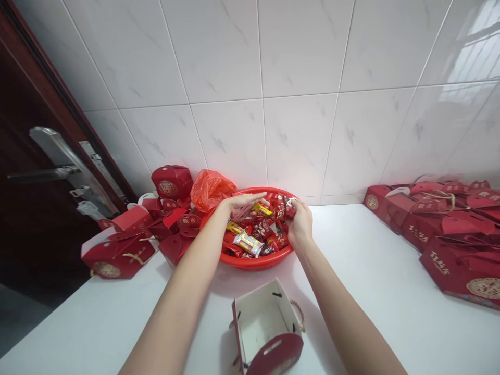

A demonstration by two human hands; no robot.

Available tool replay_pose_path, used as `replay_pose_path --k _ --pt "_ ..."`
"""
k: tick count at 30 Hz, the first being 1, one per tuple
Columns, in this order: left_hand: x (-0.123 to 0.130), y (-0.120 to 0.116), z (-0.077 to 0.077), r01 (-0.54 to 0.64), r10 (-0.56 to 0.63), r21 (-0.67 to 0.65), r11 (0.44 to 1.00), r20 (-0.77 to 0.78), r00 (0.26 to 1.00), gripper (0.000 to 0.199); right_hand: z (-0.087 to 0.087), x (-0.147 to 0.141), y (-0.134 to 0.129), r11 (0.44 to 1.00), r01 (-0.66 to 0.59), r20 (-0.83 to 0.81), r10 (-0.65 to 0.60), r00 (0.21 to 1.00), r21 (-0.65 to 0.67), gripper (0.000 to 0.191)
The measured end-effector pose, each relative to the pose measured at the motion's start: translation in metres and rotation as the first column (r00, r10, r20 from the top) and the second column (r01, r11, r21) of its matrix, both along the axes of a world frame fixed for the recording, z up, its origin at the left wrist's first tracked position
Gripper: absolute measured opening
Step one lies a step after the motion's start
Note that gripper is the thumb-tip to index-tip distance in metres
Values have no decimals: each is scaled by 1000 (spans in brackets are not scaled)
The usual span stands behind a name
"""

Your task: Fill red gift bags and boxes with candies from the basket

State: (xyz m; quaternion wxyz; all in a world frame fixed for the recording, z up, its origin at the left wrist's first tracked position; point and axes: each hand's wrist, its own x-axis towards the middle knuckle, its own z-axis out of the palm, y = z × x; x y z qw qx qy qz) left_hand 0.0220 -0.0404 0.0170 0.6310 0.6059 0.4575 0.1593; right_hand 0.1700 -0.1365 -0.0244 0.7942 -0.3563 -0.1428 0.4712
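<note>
A red plastic basket (255,264) full of wrapped candies (250,244) stands against the wall. My right hand (301,223) is at its right side, fingers closed on a dark red candy packet (286,206). Over the left part of the basket is my left hand (247,202), its fingers stretched out above the candies; what lies under its palm is partly hidden. Yellow-wrapped candies (261,210) show between the two hands. In front of the basket, between my forearms, sits an open red gift box (260,320) with a pale inside and a rope handle.
Several closed red gift boxes (121,252) crowd the left side by the door (42,172). More red boxes (441,229) are grouped at the right. An orange-red plastic bag (211,188) rests beside the basket. A tiled wall (226,135) rises behind the white table (351,271).
</note>
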Motion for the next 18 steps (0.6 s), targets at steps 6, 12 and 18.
replay_pose_path --k 6,12,18 --pt "-3 6 2 15 -13 -72 997 24 1000 61 4 -1 -3 1000 3 -34 -3 999 -1 10" --pt "-5 7 -1 -34 34 43 999 -19 999 29 7 -1 -4 1000 -11 -35 11 999 -12 9" --pt "1 1 -4 -62 148 311 948 -261 954 43 10 -1 -6 999 -17 -24 16 1000 -36 9"
